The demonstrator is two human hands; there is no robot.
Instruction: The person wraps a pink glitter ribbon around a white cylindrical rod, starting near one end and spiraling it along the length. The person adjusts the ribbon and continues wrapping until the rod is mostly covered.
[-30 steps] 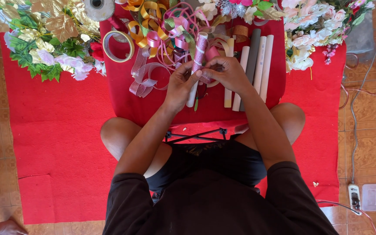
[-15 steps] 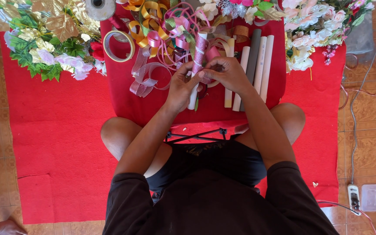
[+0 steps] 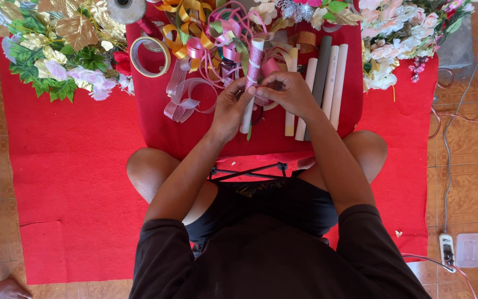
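The white tube [image 3: 252, 83] slips behind the left hand [image 3: 229, 109], its middle covered. At the top edge the tape roll [image 3: 124, 8] is cut off, and the flowers [image 3: 399, 39] at upper right too.

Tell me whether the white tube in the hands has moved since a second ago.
No. The white tube stays put against the tape ring, in both the left hand and right hand.

Head camera, straight down – hands [image 3: 261, 99] near, probably arm's length
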